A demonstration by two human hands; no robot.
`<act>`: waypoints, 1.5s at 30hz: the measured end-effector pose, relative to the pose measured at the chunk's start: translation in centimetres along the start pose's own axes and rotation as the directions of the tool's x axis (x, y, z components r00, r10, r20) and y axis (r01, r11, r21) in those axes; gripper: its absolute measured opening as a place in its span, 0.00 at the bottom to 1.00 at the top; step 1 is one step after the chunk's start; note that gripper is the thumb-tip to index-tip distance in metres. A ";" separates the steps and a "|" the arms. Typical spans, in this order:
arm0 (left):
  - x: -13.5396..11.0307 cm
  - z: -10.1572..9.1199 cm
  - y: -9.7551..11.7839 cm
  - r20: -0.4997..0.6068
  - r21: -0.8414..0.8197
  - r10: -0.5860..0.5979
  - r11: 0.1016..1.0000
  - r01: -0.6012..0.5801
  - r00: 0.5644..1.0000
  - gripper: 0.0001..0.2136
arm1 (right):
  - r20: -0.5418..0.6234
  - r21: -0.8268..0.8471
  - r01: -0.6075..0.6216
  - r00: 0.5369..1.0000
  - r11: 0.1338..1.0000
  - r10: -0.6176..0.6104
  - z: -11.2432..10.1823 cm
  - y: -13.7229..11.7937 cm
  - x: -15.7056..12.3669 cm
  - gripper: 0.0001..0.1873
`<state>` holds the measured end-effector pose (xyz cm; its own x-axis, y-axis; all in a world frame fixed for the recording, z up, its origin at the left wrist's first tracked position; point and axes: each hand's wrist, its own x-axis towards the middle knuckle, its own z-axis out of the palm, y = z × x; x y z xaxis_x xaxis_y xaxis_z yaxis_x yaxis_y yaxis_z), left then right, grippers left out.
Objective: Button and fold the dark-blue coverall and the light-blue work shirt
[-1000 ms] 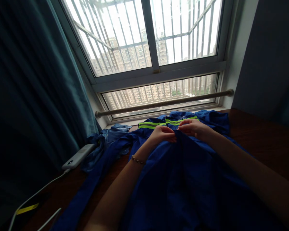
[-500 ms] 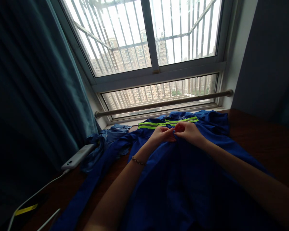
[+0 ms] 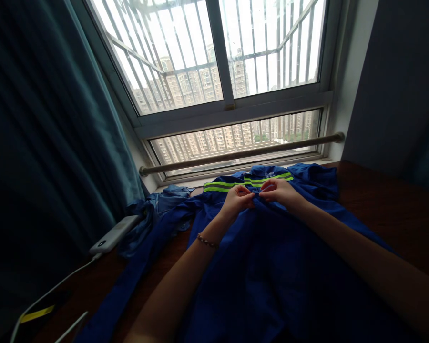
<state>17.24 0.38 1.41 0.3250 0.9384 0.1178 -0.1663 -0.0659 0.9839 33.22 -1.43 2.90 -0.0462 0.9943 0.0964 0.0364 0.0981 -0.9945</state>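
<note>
I see a big blue jacket point(image 3: 260, 252) lying on the brown table point(image 3: 372, 214), right under the window point(image 3: 184, 120). The cloth is deep blue and a bit rumpled, and its near part, away from the window, looks very dark. Bright yellow-green stripes point(image 3: 223, 186) with a gray line in the middle cross the end by the window. One long sleeve point(image 3: 143, 257) runs down and away from the window.

Close to the window, above the stripes, there is a little pale mark point(image 3: 270, 174) that looks like writing, but it is too small for me to read.

Both hands are at the middle of the jacket, on the side of the stripes away from the window. The left hand point(image 3: 236, 199) has its grip pressed together, thumb and fingers pinching the blue cloth. The right hand point(image 3: 280, 191) pinches it too, just beside the left one. A beaded bracelet point(image 3: 207, 241) circles the left wrist.

Left of the window hangs a blue curtain point(image 3: 57, 119). Below the window's left corner are lighter blue cloth point(image 3: 169, 200) and a white box point(image 3: 110, 236) with a cord point(image 3: 57, 295).
</note>
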 end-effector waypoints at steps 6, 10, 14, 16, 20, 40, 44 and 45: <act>0.1 -0.1 -0.1 0.008 0.016 0.013 1.000 -0.013 1.000 0.18 | -0.038 0.175 -0.113 0.992 0.978 0.122 0.2 0.5 0.4 0.15; 0.1 0.0 -0.1 -0.008 0.011 -0.024 1.000 0.024 1.000 0.17 | -0.058 0.173 -0.079 0.994 0.982 0.091 0.2 0.9 0.5 0.16; -0.1 0.2 0.0 0.010 0.014 -0.090 0.996 0.090 0.996 0.19 | -0.060 -0.108 0.126 0.989 0.986 -0.133 0.2 1.0 0.5 0.12; -0.1 0.3 -0.1 -0.018 0.007 -0.110 0.994 0.110 0.994 0.19 | -0.048 -0.277 0.207 0.972 0.938 -0.229 0.2 0.9 0.4 0.11; 0.0 0.3 -0.4 -0.089 -0.048 -0.164 0.986 0.160 0.982 0.18 | -0.013 -0.481 0.327 0.925 0.813 -0.380 0.5 0.7 -0.1 0.08; 0.4 -0.5 -0.1 0.116 0.039 -0.057 0.998 0.053 0.992 0.22 | 0.170 0.290 -0.280 0.956 0.915 0.239 0.1 2.3 1.2 0.09; 0.2 -0.3 -0.1 0.179 0.211 -0.002 0.977 -0.037 0.984 0.19 | 0.064 0.296 -0.190 0.982 0.936 0.179 0.5 2.6 1.1 0.18; 0.0 -0.1 -0.2 0.201 0.252 0.028 0.965 -0.079 0.979 0.18 | 0.045 0.285 -0.173 0.985 0.943 0.168 0.6 2.6 1.1 0.19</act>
<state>17.19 0.47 1.19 0.5005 0.8488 0.1702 0.0480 -0.2235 0.9735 32.70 -0.11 0.44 -0.0846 0.9937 -0.0735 -0.2419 -0.0920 -0.9659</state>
